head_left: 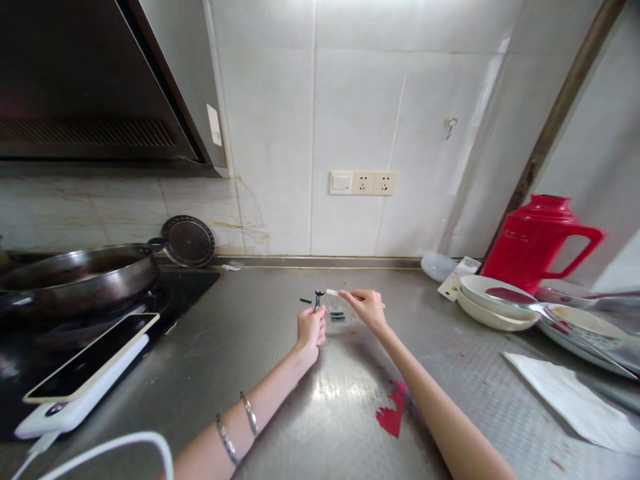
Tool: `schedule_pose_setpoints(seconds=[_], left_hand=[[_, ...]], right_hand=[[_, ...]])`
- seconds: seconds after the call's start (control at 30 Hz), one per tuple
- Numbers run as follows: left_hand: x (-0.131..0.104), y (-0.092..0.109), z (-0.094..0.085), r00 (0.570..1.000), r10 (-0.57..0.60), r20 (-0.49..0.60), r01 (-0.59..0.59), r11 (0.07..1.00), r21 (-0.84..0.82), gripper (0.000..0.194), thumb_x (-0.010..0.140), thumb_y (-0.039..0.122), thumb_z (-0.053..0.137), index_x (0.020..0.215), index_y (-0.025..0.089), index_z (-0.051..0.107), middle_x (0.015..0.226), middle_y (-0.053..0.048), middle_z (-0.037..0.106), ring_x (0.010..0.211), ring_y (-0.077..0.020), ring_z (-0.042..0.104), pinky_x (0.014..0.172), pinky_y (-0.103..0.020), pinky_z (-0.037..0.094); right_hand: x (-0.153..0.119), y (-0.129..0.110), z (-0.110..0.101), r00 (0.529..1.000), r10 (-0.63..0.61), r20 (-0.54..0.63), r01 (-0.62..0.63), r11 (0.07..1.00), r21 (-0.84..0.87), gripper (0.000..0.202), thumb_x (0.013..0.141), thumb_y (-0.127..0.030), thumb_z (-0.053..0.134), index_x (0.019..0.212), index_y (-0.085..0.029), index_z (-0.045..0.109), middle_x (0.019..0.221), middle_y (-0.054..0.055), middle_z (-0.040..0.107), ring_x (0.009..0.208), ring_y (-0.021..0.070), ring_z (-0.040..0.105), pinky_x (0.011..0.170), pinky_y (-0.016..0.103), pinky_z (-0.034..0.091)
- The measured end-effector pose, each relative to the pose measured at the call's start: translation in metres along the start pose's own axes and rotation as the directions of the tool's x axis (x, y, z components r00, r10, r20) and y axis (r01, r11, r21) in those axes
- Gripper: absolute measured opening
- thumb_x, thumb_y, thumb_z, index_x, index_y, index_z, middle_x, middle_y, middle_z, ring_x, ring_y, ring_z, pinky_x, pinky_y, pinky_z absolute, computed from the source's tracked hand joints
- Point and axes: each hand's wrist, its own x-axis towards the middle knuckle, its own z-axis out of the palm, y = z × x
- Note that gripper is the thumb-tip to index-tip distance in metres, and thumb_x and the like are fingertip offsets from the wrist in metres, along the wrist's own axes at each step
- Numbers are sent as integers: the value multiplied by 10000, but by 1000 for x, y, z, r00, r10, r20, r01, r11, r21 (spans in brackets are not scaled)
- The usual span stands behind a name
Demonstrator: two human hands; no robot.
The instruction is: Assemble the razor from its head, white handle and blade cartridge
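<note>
Over the bench, a dark tool is clasped by the left hand and a white stick, which could be dropped through a slack grip, is pinched by the right hand.

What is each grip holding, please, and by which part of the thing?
The left grip holds a small dark tool by its handle, below the wider head; the right grip holds a thin white stick, apparently between its ends.
</note>
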Motion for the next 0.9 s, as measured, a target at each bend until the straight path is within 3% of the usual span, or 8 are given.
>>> schedule_pose_setpoints(seconds=[0.13,0.37,0.57,0.77,0.9], left_hand=[[-1,-2,2,999,-37,5,37,999,37,179,708,316,559,656,173,464,383,114,269,262,-16,191,299,-167,75],[3,1,-2,999,37,-9,-37,999,1,203,695,347,569,659,181,459,379,117,257,266,-18,180,304,-163,71],[-1,-4,3,1000,-15,-25,17,999,46,204,682,340,570,640,181,449,394,113,270,268,-17,200,303,-162,79],[-2,-4,2,999,34,-38,-33,999,40,224,684,362,572,636,182,449,388,114,259,270,-16,185,300,-159,83],[-1,1,1,998,56,-33,-55,998,30,223,689,365,569,639,180,456,391,110,265,272,-19,195,297,-159,87]], right_hand=[[1,-7,4,1000,-30,6,30,999,31,569,781,-611,420,557,-156,680,428,-20,488,437,76,378,539,208,300],[-2,6,-1,1000,31,-3,-31,1000,2,556,768,-610,438,593,-156,708,440,-6,517,448,92,412,499,213,288],[-2,-16,6,1000,-4,10,4,998,70,482,767,-587,470,625,-194,711,480,-18,584,450,79,447,698,240,344],[-3,5,1,999,40,-7,-40,998,45,519,768,-590,458,575,-170,695,460,1,572,447,93,447,579,228,332],[-2,2,0,1000,28,-6,-27,997,78,521,777,-584,447,597,-164,697,495,11,598,464,102,469,558,226,337]])
